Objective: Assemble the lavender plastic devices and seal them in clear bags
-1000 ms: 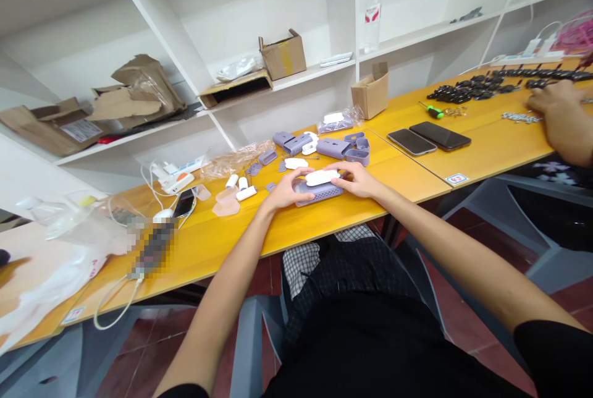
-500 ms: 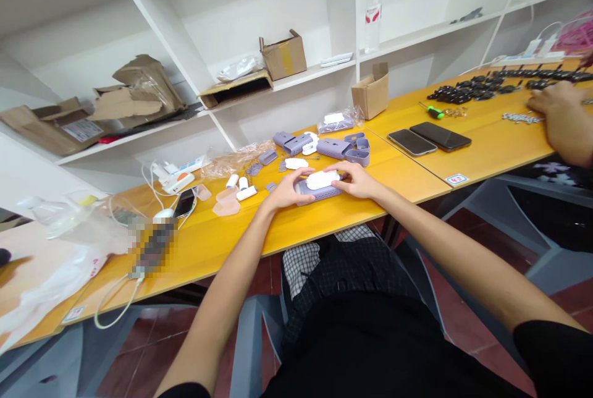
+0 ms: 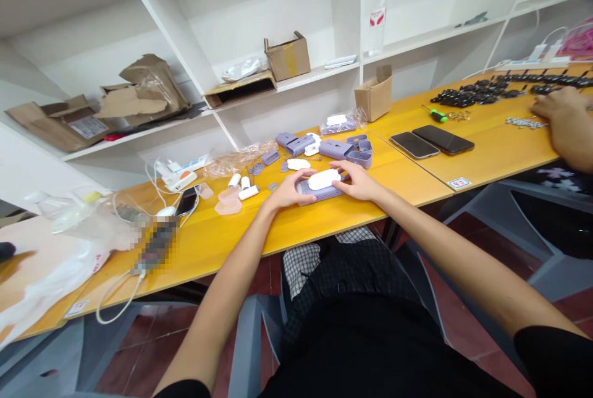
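At the yellow table (image 3: 319, 219), both hands had stayed in place: the left hand (image 3: 290, 191) gripped the left end of a purple casing (image 3: 330, 193) near the front edge, while the right hand (image 3: 359, 180) pinched the right end of a white oval piece (image 3: 323, 180) over it. That piece showed more of its face than a second earlier, which suggested adjustment; whether it was seated could not be told.

I see a lavender case (image 3: 328, 193), perforated near side, lengthwise between the fingers (image 3: 306, 199), white rounded plate (image 3: 323, 180) over its top.
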The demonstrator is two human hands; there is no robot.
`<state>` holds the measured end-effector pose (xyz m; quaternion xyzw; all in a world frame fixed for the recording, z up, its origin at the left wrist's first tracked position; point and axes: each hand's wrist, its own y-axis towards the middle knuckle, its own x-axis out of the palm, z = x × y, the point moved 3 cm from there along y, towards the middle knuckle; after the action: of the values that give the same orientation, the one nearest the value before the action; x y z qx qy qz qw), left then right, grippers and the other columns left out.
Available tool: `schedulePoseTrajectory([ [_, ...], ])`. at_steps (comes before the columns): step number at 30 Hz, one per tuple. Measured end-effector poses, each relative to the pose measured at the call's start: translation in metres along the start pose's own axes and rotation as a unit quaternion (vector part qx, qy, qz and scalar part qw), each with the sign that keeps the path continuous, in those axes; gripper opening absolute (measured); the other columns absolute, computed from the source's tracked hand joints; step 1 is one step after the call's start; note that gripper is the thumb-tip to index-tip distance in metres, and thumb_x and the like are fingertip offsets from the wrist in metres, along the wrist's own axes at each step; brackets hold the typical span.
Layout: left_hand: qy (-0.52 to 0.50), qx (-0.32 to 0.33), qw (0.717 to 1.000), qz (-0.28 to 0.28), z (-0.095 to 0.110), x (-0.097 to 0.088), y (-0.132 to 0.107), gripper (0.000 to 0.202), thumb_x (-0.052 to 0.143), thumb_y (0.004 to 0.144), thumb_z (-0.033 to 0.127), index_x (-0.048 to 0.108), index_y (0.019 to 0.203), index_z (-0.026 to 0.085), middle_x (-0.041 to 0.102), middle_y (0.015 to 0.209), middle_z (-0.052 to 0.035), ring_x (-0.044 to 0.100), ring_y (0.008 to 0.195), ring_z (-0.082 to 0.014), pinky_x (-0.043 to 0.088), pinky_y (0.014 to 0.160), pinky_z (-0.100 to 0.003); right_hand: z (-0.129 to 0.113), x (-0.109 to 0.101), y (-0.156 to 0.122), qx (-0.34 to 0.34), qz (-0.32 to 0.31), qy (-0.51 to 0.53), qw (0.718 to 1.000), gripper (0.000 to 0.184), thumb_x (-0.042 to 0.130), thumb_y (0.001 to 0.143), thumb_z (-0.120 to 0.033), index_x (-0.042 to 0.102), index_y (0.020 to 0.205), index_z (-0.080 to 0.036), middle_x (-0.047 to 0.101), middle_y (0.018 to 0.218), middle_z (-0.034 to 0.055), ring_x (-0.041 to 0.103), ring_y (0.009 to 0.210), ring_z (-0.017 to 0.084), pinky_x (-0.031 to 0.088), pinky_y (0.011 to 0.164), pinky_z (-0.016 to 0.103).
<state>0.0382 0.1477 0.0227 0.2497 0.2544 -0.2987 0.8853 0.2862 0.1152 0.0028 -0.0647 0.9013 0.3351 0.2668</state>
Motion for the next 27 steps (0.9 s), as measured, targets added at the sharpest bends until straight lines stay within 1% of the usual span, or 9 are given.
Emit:
schedulePoseTrajectory([
  [2,0.006,-0.003,1.000,0.003,0.000,0.000,0.000,0.080,0.094,0.067,0.048,0.065,0.137,0.021,0.063,0.144,-0.0140,0.061,0.133,-0.0342,0.046,0.117,-0.052,-0.001,0.000,0.002,-0.010,-0.011,-0.020,1.000,0.041,0.068,0.091,-0.035,0.071,0.128,-0.018,0.072,0.124,0.0158,0.069,0.105,0.031,0.060,0.089,0.046],
  [4,0.012,-0.006,1.000,0.010,0.000,0.000,-0.001,0.080,0.094,0.067,0.049,0.065,0.136,0.021,0.065,0.141,-0.0139,0.063,0.129,-0.0337,0.048,0.114,-0.051,-0.002,0.000,0.003,-0.019,-0.020,-0.033,0.999,0.035,0.067,0.092,-0.036,0.073,0.122,-0.018,0.073,0.118,0.0149,0.069,0.102,0.030,0.059,0.090,0.046],
  [7,0.029,-0.016,0.999,0.027,0.000,0.000,-0.001,0.079,0.093,0.067,0.050,0.064,0.135,0.020,0.068,0.136,-0.0132,0.066,0.124,-0.0332,0.050,0.111,-0.049,-0.002,-0.001,0.004,-0.021,-0.020,-0.033,0.999,0.035,0.068,0.092,-0.037,0.073,0.122,-0.018,0.073,0.118,0.0145,0.069,0.101,0.029,0.059,0.091,0.046],
  [11,0.066,-0.022,0.997,0.037,0.003,0.000,-0.001,0.078,0.092,0.068,0.053,0.066,0.133,0.019,0.070,0.133,-0.0125,0.065,0.123,-0.0338,0.050,0.109,-0.048,-0.002,-0.001,0.003,-0.026,-0.022,-0.023,0.999,0.036,0.067,0.094,-0.037,0.074,0.124,-0.018,0.072,0.120,0.0148,0.070,0.104,0.029,0.058,0.094,0.047],
  [15,0.099,-0.020,0.994,0.045,0.006,0.002,0.000,0.064,0.083,0.078,0.060,0.071,0.122,0.016,0.074,0.125,-0.0125,0.067,0.117,-0.0327,0.049,0.108,-0.048,-0.002,-0.001,0.001,-0.037,-0.028,-0.005,0.999,0.039,0.066,0.096,-0.042,0.074,0.127,-0.020,0.069,0.125,0.0145,0.070,0.111,0.030,0.058,0.096,0.047],
  [17,0.099,-0.018,0.994,0.048,0.007,0.004,0.000,0.061,0.079,0.082,0.061,0.072,0.121,0.015,0.074,0.123,-0.0124,0.067,0.114,-0.0319,0.050,0.106,-0.047,-0.003,-0.001,0.000,-0.040,-0.032,-0.002,0.999,0.039,0.067,0.096,-0.044,0.075,0.127,-0.021,0.069,0.125,0.0140,0.069,0.112,0.030,0.059,0.096,0.047],
  [22,0.093,-0.017,0.994,0.059,0.010,0.009,-0.001,0.061,0.080,0.080,0.062,0.073,0.120,0.016,0.074,0.121,-0.0114,0.068,0.112,-0.0316,0.051,0.104,-0.045,-0.002,0.000,0.001,-0.036,-0.027,0.000,0.999,0.037,0.068,0.096,-0.043,0.076,0.124,-0.021,0.071,0.122,0.0129,0.071,0.108,0.029,0.060,0.092,0.044],
  [27,0.093,-0.005,0.994,0.063,0.014,0.013,0.001,0.055,0.078,0.083,0.059,0.073,0.118,0.016,0.074,0.119,-0.0114,0.067,0.110,-0.0304,0.051,0.103,-0.045,0.000,0.002,0.002,-0.034,0.007,-0.029,0.999,0.032,0.067,0.097,-0.040,0.078,0.119,-0.019,0.075,0.113,0.0128,0.071,0.105,0.029,0.058,0.098,0.047],
])
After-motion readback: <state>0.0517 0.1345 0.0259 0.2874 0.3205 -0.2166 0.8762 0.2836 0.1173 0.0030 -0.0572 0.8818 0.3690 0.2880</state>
